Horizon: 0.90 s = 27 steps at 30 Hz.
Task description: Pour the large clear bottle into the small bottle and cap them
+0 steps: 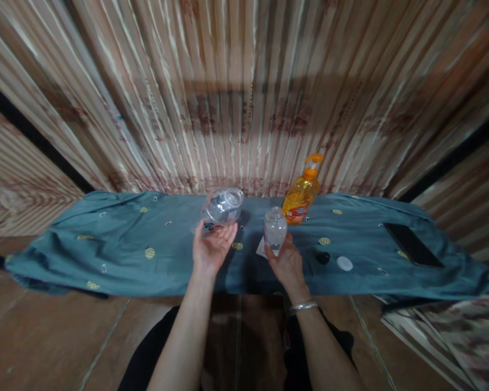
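Observation:
A clear, capless bottle [223, 206] lies tilted above the cloth, its open mouth pointing up and to the right. My left hand [212, 245] supports it from below, palm up, thumb on the left and fingers curled under it. My right hand [287, 263] grips a smaller clear bottle [275, 228] low on its body; this one stands nearly upright, also uncapped. Under it shows the edge of a white piece of paper [261, 248]. Close behind on the right is an orange pump bottle [299, 198] part filled with orange liquid.
A black cap [323, 257] and a white round lid [344, 263] lie right of my right hand. Farther right rests a dark flat phone-like slab [411, 244]. The narrow table wears a teal patterned cloth [122, 255]. Pleated curtains [236, 108] hang right behind it.

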{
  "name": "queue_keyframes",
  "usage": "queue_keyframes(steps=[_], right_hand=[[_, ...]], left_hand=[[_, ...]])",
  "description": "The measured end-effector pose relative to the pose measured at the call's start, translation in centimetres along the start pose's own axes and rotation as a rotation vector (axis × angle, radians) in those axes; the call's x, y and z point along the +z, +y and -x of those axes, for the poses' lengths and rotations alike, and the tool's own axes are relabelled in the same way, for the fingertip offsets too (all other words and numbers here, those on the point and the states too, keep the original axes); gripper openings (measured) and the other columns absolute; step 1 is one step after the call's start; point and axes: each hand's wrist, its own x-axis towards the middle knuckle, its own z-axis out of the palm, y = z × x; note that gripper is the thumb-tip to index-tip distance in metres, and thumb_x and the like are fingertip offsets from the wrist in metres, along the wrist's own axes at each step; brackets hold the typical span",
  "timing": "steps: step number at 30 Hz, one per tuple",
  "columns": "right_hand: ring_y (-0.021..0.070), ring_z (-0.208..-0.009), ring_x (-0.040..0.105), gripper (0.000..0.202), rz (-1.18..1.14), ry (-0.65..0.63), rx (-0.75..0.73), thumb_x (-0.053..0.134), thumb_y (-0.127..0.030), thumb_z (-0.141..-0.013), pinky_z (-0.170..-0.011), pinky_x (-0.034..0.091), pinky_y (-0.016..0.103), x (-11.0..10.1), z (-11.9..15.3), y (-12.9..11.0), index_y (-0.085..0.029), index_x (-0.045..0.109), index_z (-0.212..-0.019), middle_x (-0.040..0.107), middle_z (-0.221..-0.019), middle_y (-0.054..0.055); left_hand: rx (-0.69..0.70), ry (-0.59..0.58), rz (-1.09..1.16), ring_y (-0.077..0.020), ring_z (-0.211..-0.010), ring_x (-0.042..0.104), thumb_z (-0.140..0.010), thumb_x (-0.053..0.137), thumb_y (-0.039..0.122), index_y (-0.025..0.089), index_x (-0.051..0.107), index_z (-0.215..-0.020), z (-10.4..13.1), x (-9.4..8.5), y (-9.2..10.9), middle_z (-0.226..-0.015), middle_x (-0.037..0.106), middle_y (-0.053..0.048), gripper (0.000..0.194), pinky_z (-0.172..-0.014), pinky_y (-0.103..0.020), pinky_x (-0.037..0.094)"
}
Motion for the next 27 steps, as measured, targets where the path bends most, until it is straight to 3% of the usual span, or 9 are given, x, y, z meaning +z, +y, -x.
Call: queue_keyframes(steps=[5, 10, 19, 27], right_hand=[[0.0310, -0.092, 0.073, 0.050, -0.014, -0.007, -0.012, 0.059, -0.033, -0.093, -0.080, 0.057, 0.040, 0.0, 0.1, 0.1, -0.001, 0.047, -0.130, 0.073, -0.101, 0.024], [0.0320, -0.087, 0.073, 0.054, 0.030, 0.027, -0.027, 0.056, -0.037, -0.094, -0.076, 0.057, 0.041, 0.4, 0.1, 0.2, -0.001, 0.045, -0.132, 0.073, -0.098, 0.025], [0.0324, -0.089, 0.075, 0.061, 0.114, 0.006, 0.004, 0.063, -0.038, -0.091, -0.077, 0.057, 0.037, 0.2, 0.1, 0.0, 0.004, 0.046, -0.131, 0.073, -0.097, 0.026], [0.0317, -0.091, 0.074, 0.060, 0.065, -0.008, 0.009, 0.061, -0.038, -0.092, -0.078, 0.056, 0.038, 0.1, 0.1, 0.0, 0.003, 0.044, -0.132, 0.072, -0.101, 0.028]], left_hand=[[-0.021, -0.030, 0.113, -0.0288, -0.099, 0.074, -0.098, 0.046, 0.040, 0.003, 0.049, -0.135, -0.8, -0.9, -0.5, -0.110, 0.070, -0.025, 0.053, -0.071, -0.035, 0.066], [-0.057, -0.090, 0.220, -0.0264, -0.098, 0.074, -0.098, 0.046, 0.037, 0.005, 0.048, -0.138, -1.1, -1.1, -0.8, -0.108, 0.071, -0.022, 0.051, -0.070, -0.033, 0.065], [-0.047, -0.099, 0.269, -0.0257, -0.094, 0.074, -0.091, 0.049, 0.028, 0.009, 0.048, -0.141, -2.3, -2.3, 0.0, -0.107, 0.072, -0.020, 0.053, -0.068, -0.033, 0.064], [-0.047, -0.075, 0.256, -0.0275, -0.095, 0.075, -0.097, 0.043, 0.042, 0.005, 0.044, -0.143, -1.8, -2.4, -0.1, -0.106, 0.071, -0.022, 0.059, -0.070, -0.035, 0.065]])
